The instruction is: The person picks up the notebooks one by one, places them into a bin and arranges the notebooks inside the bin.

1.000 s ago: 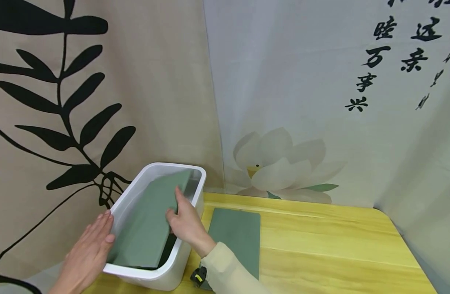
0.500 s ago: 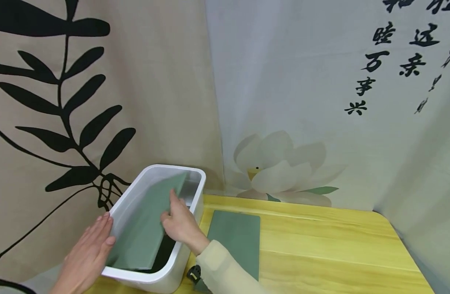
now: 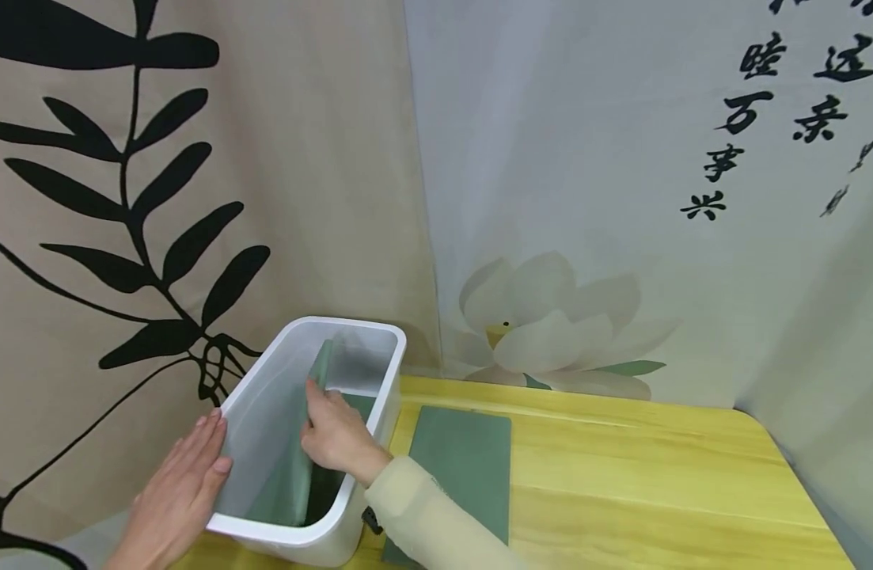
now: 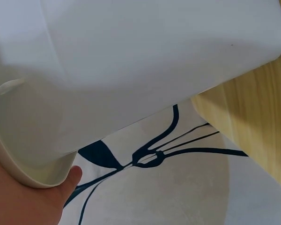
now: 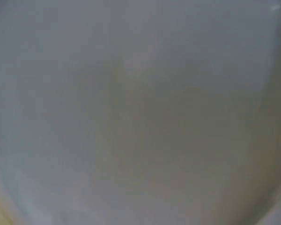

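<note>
Green panel (image 3: 290,487) between the thumb and fingers of my right hand (image 3: 339,434): I grip it by its right-hand edge, index finger stretched along that edge, and it leans inside the white bin (image 3: 322,535). A second ago its broad face lay slanting over much of the opening; now it is tipped much steeper and I see it almost edge-on, with my right hand further left and another green piece (image 3: 359,404) showing lower down in the bin, by the far end. My left hand (image 3: 183,491) has stayed where it was, fingers straight and together, laid against the bin's left rim, thumb a little apart. My right wrist's view is too blurred to read. Beyond the bin, a second panel (image 3: 464,459) lies flat on the wooden table (image 3: 657,475), partly under my sleeve (image 3: 436,514), as before. Behind hangs cloth (image 3: 322,158) printed with dark leaves.
</note>
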`<state>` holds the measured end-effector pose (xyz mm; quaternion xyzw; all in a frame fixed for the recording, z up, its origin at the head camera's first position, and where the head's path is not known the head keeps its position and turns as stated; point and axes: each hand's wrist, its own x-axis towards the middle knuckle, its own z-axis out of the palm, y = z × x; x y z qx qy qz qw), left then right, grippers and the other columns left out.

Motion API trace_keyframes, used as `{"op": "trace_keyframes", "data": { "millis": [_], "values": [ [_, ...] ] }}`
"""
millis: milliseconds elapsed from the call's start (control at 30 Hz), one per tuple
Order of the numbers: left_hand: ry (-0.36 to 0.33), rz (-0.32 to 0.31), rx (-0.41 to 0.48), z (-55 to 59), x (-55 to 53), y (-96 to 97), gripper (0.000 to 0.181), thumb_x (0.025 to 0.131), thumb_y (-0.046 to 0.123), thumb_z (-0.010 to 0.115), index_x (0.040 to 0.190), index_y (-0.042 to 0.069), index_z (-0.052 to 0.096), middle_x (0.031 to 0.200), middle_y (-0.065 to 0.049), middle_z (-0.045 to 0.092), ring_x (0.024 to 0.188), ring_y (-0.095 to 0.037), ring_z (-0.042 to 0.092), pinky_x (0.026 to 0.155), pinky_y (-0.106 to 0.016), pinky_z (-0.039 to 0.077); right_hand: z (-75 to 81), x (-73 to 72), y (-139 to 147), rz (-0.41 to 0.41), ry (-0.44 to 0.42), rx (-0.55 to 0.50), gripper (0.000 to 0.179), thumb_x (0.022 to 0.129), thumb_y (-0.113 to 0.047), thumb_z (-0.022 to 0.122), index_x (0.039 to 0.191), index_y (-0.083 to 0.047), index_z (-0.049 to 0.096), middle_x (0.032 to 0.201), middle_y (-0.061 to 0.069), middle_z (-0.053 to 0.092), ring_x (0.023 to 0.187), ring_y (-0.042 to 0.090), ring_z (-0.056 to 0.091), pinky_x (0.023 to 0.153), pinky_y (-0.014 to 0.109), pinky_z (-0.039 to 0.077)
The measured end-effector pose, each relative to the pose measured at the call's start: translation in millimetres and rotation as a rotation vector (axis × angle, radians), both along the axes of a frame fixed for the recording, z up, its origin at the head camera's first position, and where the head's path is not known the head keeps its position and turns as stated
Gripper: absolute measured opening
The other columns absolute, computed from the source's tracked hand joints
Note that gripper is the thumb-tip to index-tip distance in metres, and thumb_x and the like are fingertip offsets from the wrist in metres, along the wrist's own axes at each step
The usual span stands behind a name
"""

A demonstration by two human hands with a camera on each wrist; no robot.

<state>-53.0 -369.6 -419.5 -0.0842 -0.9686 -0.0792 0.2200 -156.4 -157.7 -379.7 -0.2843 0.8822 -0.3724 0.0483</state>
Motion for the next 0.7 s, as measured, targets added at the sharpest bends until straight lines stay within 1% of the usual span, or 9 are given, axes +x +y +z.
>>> {"op": "trace_keyframes", "data": {
  "millis": [33,100,133,167,233,300,400,567,700],
  "values": [
    [0.0,-0.002,0.0,-0.2,-1.0,0.8,0.051,0.105,0.023,0.038,0.141,-0.013,0.037,0.156,-0.02,0.023,0.145,-0.009,-0.002,0.115,-0.023,-0.004,-0.7,0.1,1.1,-0.015,0.056,0.035,0.065,0.094,-0.011,0.059,0.152,-0.013,0.03,0.147,0.015,0.04,0.081,0.015,0.063,0.06,0.022,0.05],
    [0.007,-0.012,0.002,-0.5,-2.6,2.2,0.051,0.105,0.022,0.038,0.141,-0.013,0.037,0.155,-0.021,0.024,0.145,-0.009,-0.001,0.115,-0.024,-0.004,-2.7,0.4,4.0,-0.058,0.17,0.08,0.065,0.093,-0.012,0.062,0.151,-0.013,0.034,0.15,0.02,0.033,0.082,0.019,0.065,0.055,0.022,0.05],
    [0.012,-0.019,0.004,-0.7,-3.3,2.7,0.05,0.105,0.022,0.039,0.141,-0.013,0.037,0.155,-0.022,0.025,0.145,-0.009,-0.002,0.115,-0.024,-0.004,-3.3,0.7,5.9,-0.078,0.224,0.091,0.064,0.092,-0.013,0.063,0.15,-0.013,0.036,0.152,0.022,0.029,0.085,0.023,0.066,0.057,0.023,0.052],
    [0.017,-0.025,0.006,-0.8,-3.7,3.0,0.05,0.105,0.022,0.038,0.141,-0.013,0.037,0.154,-0.023,0.026,0.145,-0.01,-0.001,0.116,-0.025,-0.003,-3.9,1.0,7.9,-0.092,0.28,0.1,0.063,0.092,-0.014,0.063,0.149,-0.012,0.037,0.153,0.023,0.027,0.095,0.028,0.066,0.063,0.026,0.055],
    [0.021,-0.036,0.01,-1.0,-4.2,3.4,0.05,0.105,0.02,0.039,0.141,-0.013,0.037,0.153,-0.024,0.027,0.146,-0.012,0.001,0.116,-0.025,-0.003,-3.5,2.0,13.8,-0.116,0.374,0.1,0.058,0.092,-0.018,0.062,0.146,-0.011,0.043,0.152,0.023,0.03,0.119,0.037,0.055,0.082,0.035,0.055],
    [0.013,-0.034,0.015,-0.6,-4.8,3.4,0.05,0.105,0.02,0.039,0.141,-0.014,0.036,0.153,-0.024,0.026,0.146,-0.015,0.002,0.116,-0.025,-0.003,-1.8,3.3,21.4,-0.121,0.423,0.081,0.053,0.093,-0.021,0.059,0.144,-0.011,0.046,0.151,0.021,0.034,0.127,0.042,0.046,0.095,0.045,0.048],
    [-0.016,-0.024,0.02,0.1,-5.6,2.7,0.051,0.105,0.022,0.038,0.142,-0.014,0.034,0.154,-0.024,0.025,0.147,-0.015,0.001,0.115,-0.025,-0.005,1.2,5.5,35.6,-0.111,0.427,0.008,0.05,0.096,-0.026,0.055,0.143,-0.013,0.047,0.151,0.017,0.036,0.131,0.041,0.043,0.101,0.049,0.043],
    [-0.041,-0.012,0.02,0.8,-4.2,-1.4,0.052,0.105,0.023,0.036,0.142,-0.014,0.033,0.154,-0.024,0.024,0.146,-0.015,-0.001,0.115,-0.026,-0.007,-0.6,12.5,62.5,-0.105,0.367,-0.148,0.05,0.099,-0.031,0.051,0.146,-0.016,0.044,0.154,0.01,0.033,0.137,0.036,0.034,0.105,0.052,0.038],
    [-0.037,-0.023,0.032,0.1,-4.4,-1.6,0.052,0.105,0.021,0.037,0.143,-0.014,0.032,0.155,-0.023,0.022,0.146,-0.014,-0.002,0.115,-0.027,-0.007,-8.1,18.0,85.5,-0.112,0.363,-0.195,0.052,0.099,-0.033,0.05,0.148,-0.017,0.041,0.155,0.007,0.03,0.139,0.032,0.033,0.104,0.054,0.038]
  ]
}}
